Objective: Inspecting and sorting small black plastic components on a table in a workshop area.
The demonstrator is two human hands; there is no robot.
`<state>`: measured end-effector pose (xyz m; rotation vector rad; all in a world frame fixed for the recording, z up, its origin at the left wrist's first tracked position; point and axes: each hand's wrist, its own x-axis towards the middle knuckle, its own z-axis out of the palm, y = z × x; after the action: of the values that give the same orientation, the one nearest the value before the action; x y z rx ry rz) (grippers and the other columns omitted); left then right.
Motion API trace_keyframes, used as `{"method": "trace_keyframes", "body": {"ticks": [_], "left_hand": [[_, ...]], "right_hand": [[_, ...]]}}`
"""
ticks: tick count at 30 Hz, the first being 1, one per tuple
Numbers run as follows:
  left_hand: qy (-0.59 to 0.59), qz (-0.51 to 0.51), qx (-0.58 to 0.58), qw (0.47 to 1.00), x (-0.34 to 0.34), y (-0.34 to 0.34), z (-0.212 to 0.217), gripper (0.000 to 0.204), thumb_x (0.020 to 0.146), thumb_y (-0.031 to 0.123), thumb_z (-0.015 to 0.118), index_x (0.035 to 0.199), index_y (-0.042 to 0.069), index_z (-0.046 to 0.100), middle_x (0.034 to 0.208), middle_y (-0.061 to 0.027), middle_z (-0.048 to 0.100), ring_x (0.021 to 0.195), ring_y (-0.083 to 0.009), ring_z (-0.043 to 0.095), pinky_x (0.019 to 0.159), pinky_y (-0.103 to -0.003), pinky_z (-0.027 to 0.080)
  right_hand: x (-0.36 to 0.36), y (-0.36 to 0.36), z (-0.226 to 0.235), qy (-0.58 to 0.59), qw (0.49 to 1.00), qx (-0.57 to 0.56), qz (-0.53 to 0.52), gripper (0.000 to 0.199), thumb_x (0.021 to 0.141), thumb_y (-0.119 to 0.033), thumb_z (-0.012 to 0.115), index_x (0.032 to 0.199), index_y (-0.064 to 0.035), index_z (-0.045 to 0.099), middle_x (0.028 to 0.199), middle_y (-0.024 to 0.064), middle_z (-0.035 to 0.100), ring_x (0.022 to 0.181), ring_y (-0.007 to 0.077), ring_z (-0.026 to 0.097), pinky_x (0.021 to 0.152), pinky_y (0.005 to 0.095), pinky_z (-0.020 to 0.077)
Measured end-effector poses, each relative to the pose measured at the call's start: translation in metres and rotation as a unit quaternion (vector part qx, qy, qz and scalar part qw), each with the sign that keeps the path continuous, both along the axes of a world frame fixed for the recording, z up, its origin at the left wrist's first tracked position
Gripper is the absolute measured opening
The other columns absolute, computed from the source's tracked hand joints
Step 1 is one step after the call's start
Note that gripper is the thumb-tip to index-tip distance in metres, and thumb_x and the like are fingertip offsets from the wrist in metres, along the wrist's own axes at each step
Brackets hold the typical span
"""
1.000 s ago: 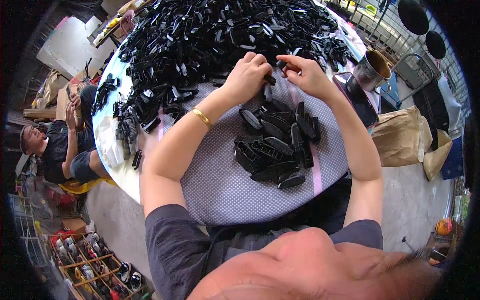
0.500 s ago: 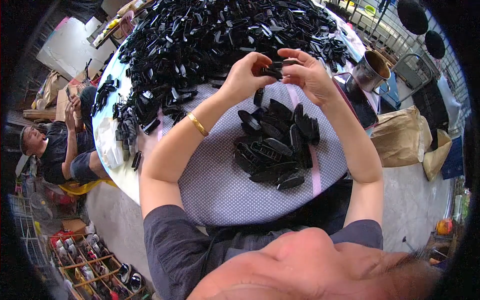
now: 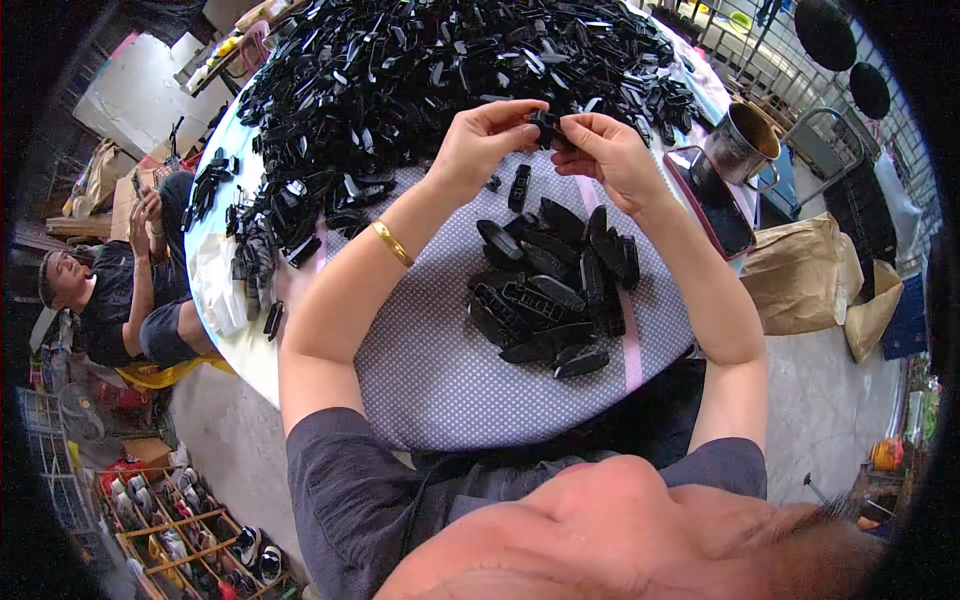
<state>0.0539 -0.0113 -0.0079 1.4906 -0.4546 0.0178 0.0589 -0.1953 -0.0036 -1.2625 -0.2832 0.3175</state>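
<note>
The left hand (image 3: 482, 150) and right hand (image 3: 612, 165) pinch a small black plastic piece (image 3: 544, 119), seemingly steadying it from both sides, above the round grey-dotted cloth-covered table (image 3: 430, 385). Elongated black plastic parts (image 3: 555, 292) cluster toward its near edge, apparently for easy reach.

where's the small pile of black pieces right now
In the head view, the small pile of black pieces lies slightly right of centre on the dotted cloth, below the large black heap.

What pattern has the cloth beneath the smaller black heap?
The greyish fabric cloth has small pale dots and pink stripes; best in head view.
</note>
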Motion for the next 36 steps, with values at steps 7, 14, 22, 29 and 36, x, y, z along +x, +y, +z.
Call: {"method": "trace_keyframes", "body": {"ticks": [7,14,22,29,36], "left_hand": [[0.031,0.023,-0.077,0.996,-0.004,-0.009,-0.005,0.030,0.079,0.000,0.060,0.108,0.003,0.060,0.089,-0.0054,0.062,0.078,-0.0099,0.058,0.072,-0.022,0.049],[0.054,0.033,-0.122,0.990,-0.008,-0.014,-0.004,0.028,0.081,0.002,0.060,0.109,0.000,0.058,0.092,-0.0084,0.063,0.079,-0.0115,0.059,0.073,-0.023,0.049],[0.107,-0.036,-0.134,0.985,-0.004,-0.001,0.008,0.029,0.087,0.011,0.053,0.113,-0.002,0.053,0.105,-0.0122,0.059,0.093,-0.0181,0.057,0.085,-0.027,0.045],[0.033,-0.079,-0.090,0.992,-0.006,-0.001,0.009,0.027,0.085,0.010,0.055,0.110,-0.002,0.056,0.103,-0.0108,0.060,0.093,-0.0157,0.057,0.086,-0.025,0.044],[0.003,-0.016,-0.008,1.000,-0.008,0.001,0.018,0.023,0.085,0.009,0.055,0.104,-0.002,0.060,0.097,-0.0091,0.063,0.089,-0.0125,0.058,0.080,-0.023,0.045]], "right_hand": [[-0.003,0.010,-0.013,-0.070,0.996,-0.045,-0.044,0.025,0.089,-0.019,0.052,0.099,0.0040,0.051,0.084,0.0102,0.058,0.070,0.0177,0.063,0.063,0.0281,0.0539],[-0.008,0.011,-0.010,-0.151,0.973,-0.146,-0.098,0.023,0.089,-0.016,0.051,0.098,0.0053,0.049,0.086,0.0138,0.059,0.068,0.0178,0.063,0.060,0.0257,0.0535],[-0.012,0.014,-0.005,-0.164,0.975,-0.145,-0.020,0.028,0.085,-0.016,0.058,0.104,0.0039,0.051,0.079,0.0071,0.061,0.068,0.0139,0.061,0.061,0.0246,0.0507],[-0.017,0.009,-0.005,-0.361,0.896,-0.244,-0.083,0.018,0.080,-0.012,0.063,0.089,0.0034,0.060,0.071,0.0045,0.059,0.063,0.0081,0.056,0.056,0.0221,0.0448],[-0.004,0.000,0.002,-0.510,0.772,-0.372,-0.080,0.028,0.074,-0.015,0.068,0.097,-0.0007,0.060,0.077,0.0101,0.061,0.064,0.0176,0.058,0.059,0.0272,0.0466]]}}
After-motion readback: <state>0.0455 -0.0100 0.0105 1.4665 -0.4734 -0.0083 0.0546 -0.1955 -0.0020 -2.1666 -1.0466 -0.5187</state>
